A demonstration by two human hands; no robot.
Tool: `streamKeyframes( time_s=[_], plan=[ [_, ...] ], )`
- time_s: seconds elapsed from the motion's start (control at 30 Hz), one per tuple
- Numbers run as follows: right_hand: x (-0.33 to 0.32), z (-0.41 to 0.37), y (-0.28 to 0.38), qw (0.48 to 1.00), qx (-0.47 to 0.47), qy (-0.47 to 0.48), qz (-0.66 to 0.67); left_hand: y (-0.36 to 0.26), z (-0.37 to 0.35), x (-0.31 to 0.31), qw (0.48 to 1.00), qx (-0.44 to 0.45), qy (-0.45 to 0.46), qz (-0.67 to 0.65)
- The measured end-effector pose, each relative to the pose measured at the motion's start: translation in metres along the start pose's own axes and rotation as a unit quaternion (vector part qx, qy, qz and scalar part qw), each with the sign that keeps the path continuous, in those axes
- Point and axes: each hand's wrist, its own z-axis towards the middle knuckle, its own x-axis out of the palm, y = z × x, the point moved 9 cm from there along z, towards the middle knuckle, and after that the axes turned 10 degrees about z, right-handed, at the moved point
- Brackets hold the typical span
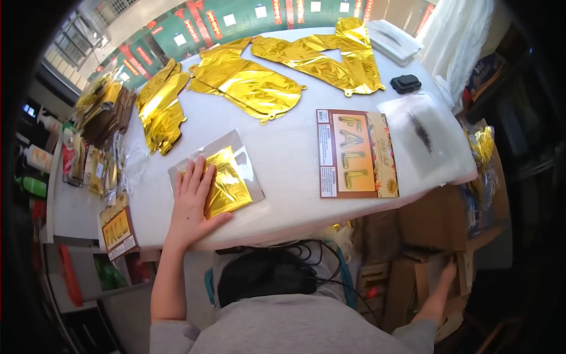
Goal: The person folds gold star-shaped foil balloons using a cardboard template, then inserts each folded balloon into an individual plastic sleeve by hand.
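Observation:
My left hand (194,197) lies flat with fingers stretched on a clear plastic bag (250,159) that holds a folded gold foil balloon (227,192). My right hand (449,272) reaches down to a cardboard box (421,224) at the lower right; its fingers are hidden. On the table's right half rests a printed "FALL" card (354,154). Three flat gold foil letter balloons, a narrow one (160,106), a rounded one (253,85) and an angular one (330,56), spread across the far side.
A stack of clear bags (421,133) and a small black object (405,84) sit on the white-covered table (283,153). Another "FALL" card (118,227) hangs at the left front edge. Packaged goods (103,112) crowd the left. A white tray (394,42) stands at the back right.

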Motion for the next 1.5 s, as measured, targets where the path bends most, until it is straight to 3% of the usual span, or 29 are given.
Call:
streamKeyframes(
  time_s=[0.17,0.23,0.37,0.4,0.43,0.47,0.53,0.57,0.6,0.63,0.67,0.7,0.73,0.8,0.83,0.9,0.93,1.0,1.2,1.27,1.33,1.37,1.4,1.47,1.5],
  plan=[
    [0.016,-0.007,-0.040,0.997,0.031,0.057,-0.051,-0.001,0.001,0.001,1.000,-0.003,-0.002,0.002],
    [-0.006,-0.020,-0.032,0.995,0.042,-0.045,0.074,0.000,0.000,0.002,1.000,-0.004,0.000,-0.003],
    [-0.041,-0.043,0.000,0.982,0.049,-0.088,0.162,0.001,0.002,0.004,1.000,-0.005,-0.001,0.007],
    [-0.050,-0.055,0.003,0.916,0.104,-0.141,0.360,0.001,0.001,0.004,1.000,-0.008,0.001,0.013],
    [-0.051,-0.064,-0.002,0.806,0.153,-0.188,0.540,0.001,-0.001,0.004,1.000,-0.005,0.002,0.010],
    [-0.049,-0.063,-0.012,0.807,0.158,-0.194,0.536,0.002,-0.001,0.003,1.000,-0.009,0.003,0.007],
    [-0.042,-0.065,-0.037,0.937,0.096,-0.121,0.313,-0.004,0.002,0.004,1.000,0.017,0.006,-0.010],
    [-0.007,-0.049,-0.101,0.949,0.038,-0.140,0.281,-0.001,0.002,0.003,1.000,0.010,0.001,0.003],
    [-0.045,-0.074,-0.047,0.934,0.062,-0.150,0.319,0.000,0.001,0.004,1.000,0.007,-0.002,0.015],
    [-0.085,-0.092,0.008,0.981,0.019,-0.149,0.126,-0.002,0.001,0.002,1.000,0.013,-0.007,0.014],
    [-0.080,-0.094,-0.012,0.962,0.045,-0.188,0.194,-0.003,0.002,0.001,1.000,0.020,-0.013,0.013],
    [-0.089,-0.099,-0.008,0.962,0.013,-0.206,0.181,-0.002,0.001,0.003,0.999,0.028,-0.016,0.019],
    [-0.075,-0.099,-0.033,0.925,0.053,-0.197,0.319,0.001,0.002,0.005,0.999,0.033,-0.021,0.026],
    [-0.093,-0.118,-0.013,0.861,0.189,-0.163,0.443,0.003,0.000,0.009,0.998,0.056,-0.024,0.024],
    [-0.109,-0.128,0.005,0.859,0.199,-0.175,0.438,0.006,0.002,0.010,0.998,0.046,-0.027,0.036],
    [-0.120,-0.134,0.040,0.750,0.204,-0.156,0.609,0.003,0.004,0.011,0.998,0.052,-0.028,0.028],
    [-0.129,-0.135,0.047,0.750,0.201,-0.155,0.610,0.005,0.001,0.010,0.998,0.043,-0.027,0.027],
    [-0.143,-0.127,0.081,0.702,0.141,-0.154,0.681,0.002,0.001,0.007,0.999,0.039,-0.022,0.019],
    [-0.249,-0.121,0.358,0.689,-0.082,-0.039,0.719,0.009,-0.011,-0.004,1.000,0.013,-0.017,0.016],
    [-0.272,-0.140,0.485,0.623,-0.252,0.091,0.735,-0.007,0.001,-0.003,1.000,0.021,0.003,0.006],
    [-0.270,-0.153,0.599,0.626,-0.268,0.236,0.694,-0.007,0.000,-0.003,1.000,0.023,0.005,-0.018],
    [-0.274,-0.163,0.663,0.647,-0.311,0.249,0.651,-0.003,-0.001,-0.004,1.000,0.006,0.002,-0.013],
    [-0.280,-0.177,0.725,0.634,-0.420,0.240,0.603,-0.004,0.000,-0.006,1.000,0.007,-0.005,-0.029],
    [-0.249,-0.192,0.824,0.553,-0.386,0.339,0.656,-0.001,-0.002,-0.008,0.999,-0.002,-0.016,-0.046],
    [-0.235,-0.196,0.869,0.533,-0.423,0.320,0.659,-0.001,-0.002,-0.006,0.998,0.001,-0.010,-0.055]
  ],
)
